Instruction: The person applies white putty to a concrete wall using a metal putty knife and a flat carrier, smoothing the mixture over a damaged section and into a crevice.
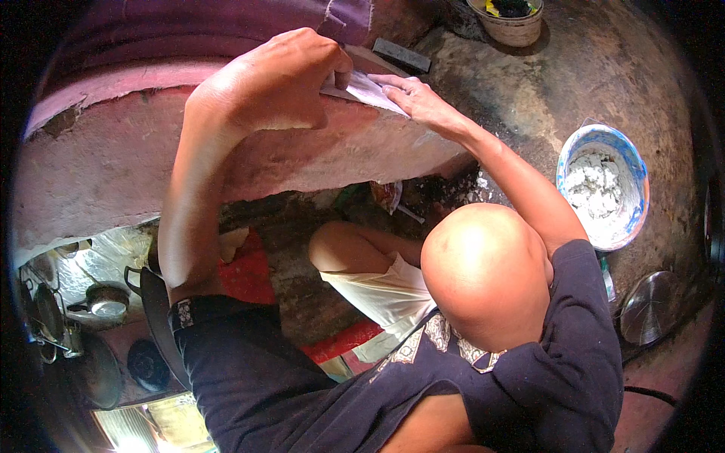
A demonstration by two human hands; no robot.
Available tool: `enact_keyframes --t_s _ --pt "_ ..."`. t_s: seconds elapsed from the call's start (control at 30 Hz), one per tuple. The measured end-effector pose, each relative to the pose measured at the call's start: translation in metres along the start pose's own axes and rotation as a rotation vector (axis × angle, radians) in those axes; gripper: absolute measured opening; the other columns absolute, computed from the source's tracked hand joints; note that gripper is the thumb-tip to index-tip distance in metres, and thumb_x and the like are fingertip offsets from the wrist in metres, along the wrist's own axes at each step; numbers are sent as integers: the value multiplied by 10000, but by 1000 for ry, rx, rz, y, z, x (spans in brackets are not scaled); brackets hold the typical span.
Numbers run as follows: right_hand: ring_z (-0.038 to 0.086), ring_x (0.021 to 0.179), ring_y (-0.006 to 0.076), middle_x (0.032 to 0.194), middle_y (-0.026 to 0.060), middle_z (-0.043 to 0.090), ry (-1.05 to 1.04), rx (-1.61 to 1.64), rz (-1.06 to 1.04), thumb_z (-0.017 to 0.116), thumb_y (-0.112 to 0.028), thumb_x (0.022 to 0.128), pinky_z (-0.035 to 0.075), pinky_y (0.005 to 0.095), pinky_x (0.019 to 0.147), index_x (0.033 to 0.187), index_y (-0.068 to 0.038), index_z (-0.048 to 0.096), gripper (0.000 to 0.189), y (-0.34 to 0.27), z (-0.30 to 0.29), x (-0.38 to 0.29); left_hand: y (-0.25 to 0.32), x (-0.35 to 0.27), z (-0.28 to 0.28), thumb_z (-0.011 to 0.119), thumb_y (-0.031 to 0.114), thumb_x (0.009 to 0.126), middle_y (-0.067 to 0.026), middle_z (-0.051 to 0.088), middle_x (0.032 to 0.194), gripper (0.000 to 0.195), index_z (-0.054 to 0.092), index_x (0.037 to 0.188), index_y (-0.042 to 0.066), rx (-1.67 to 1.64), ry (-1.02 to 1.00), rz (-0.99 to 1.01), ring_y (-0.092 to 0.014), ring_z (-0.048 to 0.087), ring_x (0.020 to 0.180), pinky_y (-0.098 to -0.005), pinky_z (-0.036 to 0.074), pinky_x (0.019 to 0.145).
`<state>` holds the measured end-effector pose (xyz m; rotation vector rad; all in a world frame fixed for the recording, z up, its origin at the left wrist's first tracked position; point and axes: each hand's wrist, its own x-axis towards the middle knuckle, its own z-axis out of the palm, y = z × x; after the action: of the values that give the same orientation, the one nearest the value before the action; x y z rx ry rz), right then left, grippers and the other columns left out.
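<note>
My left hand [294, 73] bends over the top edge of a pink plastered ledge [317, 153], its fingers curled on the near end of a thin whitish flat piece [365, 90]. My right hand [416, 99] lies at the other end of that piece, with fingers stretched along it and the thumb on its surface. The piece rests along the ledge's rim; whether it is a sheet or a stiff strip is unclear. Bits of white smear the right fingers. The left fingertips are partly hidden behind the hand.
An oval blue-and-white basin [640, 164] holding lumpy white paste stands on the stained floor at right. A grey block [401, 55] lies beyond the ledge, near a pot-like tub [512, 28]. My raised knee [481, 272] sits between my arms. Pans [107, 300] are at left, a round metal lid [648, 308] at right.
</note>
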<state>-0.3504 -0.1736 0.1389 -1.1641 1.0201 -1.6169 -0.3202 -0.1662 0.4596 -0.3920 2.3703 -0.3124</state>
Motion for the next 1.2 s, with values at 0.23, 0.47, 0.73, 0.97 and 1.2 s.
enact_keyframes --t_s 0.23,0.47,0.73,0.97,1.2 --pt "655 719 215 767 145 690 0 -10 -13 528 -374 992 531 385 739 1359 -230 637 408 5 1 3 11 4 16 760 143 630 -129 709 992 379 726 1000 68 66 88 64 -300 655 1048 -398 500 938" --pt "706 846 304 899 193 733 11 -74 -66 498 -403 992 535 426 848 1385 -213 607 450 -2 -1 2 4 17 8 766 208 699 -151 710 984 336 721 998 62 192 -114 47 -312 674 1016 -424 520 887" --pt "712 871 344 931 233 723 -3 -111 3 480 -404 973 538 453 857 1390 -197 601 481 -15 -7 -3 3 19 36 670 241 836 -154 707 958 293 702 1076 76 104 127 255 -316 675 995 -422 517 890" --pt "709 871 342 936 217 728 -1 -126 -34 467 -410 988 537 460 816 1379 -171 606 480 -21 -7 -3 4 31 40 672 248 793 -147 710 931 301 741 1057 121 193 7 226 -323 683 968 -426 537 850" --pt "572 1227 250 1336 160 620 -165 -46 177 439 -410 1066 409 389 1083 1403 -78 565 489 -34 -31 -15 -2 40 43 671 188 740 -200 703 923 235 737 908 38 166 115 295 -355 684 961 -445 554 829"
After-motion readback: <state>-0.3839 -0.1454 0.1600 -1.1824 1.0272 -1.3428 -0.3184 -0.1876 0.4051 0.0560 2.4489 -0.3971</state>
